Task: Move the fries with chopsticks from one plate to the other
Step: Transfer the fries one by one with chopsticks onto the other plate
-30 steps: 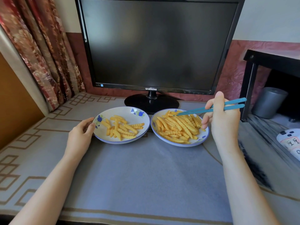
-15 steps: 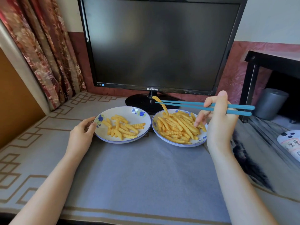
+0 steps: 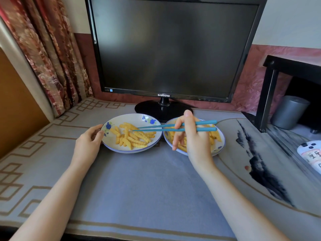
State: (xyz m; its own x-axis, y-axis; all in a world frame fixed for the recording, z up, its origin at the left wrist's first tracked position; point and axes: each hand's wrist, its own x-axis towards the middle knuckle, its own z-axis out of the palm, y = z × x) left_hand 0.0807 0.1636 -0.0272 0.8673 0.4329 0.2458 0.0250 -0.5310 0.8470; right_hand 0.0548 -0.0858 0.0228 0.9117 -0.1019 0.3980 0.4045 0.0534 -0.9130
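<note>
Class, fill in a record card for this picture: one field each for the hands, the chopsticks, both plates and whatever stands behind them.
left hand: holds the rim of the left plate
right hand: holds the chopsticks
chopsticks: blue, tips over the left plate
left plate: flowered, holds fries
right plate: also fries, partly hidden by the right hand
behind: dark monitor
</note>
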